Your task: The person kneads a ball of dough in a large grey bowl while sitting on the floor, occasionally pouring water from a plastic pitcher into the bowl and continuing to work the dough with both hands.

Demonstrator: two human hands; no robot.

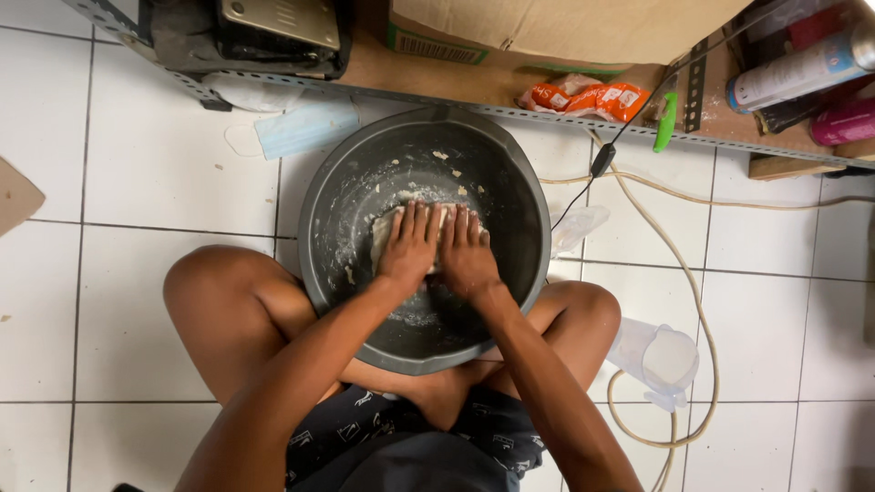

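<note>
I sit cross-legged on the white tiled floor (137,182) with the big grey basin (510,191) tucked between my knees, so it stays put and I can lean my weight straight down into it. Both hands are flat and open, fingers stretched forward, pressing on the pale lump of dough (387,228) that lies near the middle of the basin's bottom; my left hand (410,241) and right hand (467,251) sit side by side, touching at the thumbs, so neither is gripping anything, only pushing. Floury smears and small crumbs cling to the basin wall around the dough. Just beside my right knee a clear plastic jug (661,360) lies tipped on the floor, close enough to reach, and a beige cable (697,310) loops past it. Beyond the basin a blue face mask (305,128) lies on the tiles, and on the low shelf (510,87) behind it rest an orange snack packet (592,98), a cardboard box (565,27) and some spray cans (807,64), well apart from my hands.
</note>
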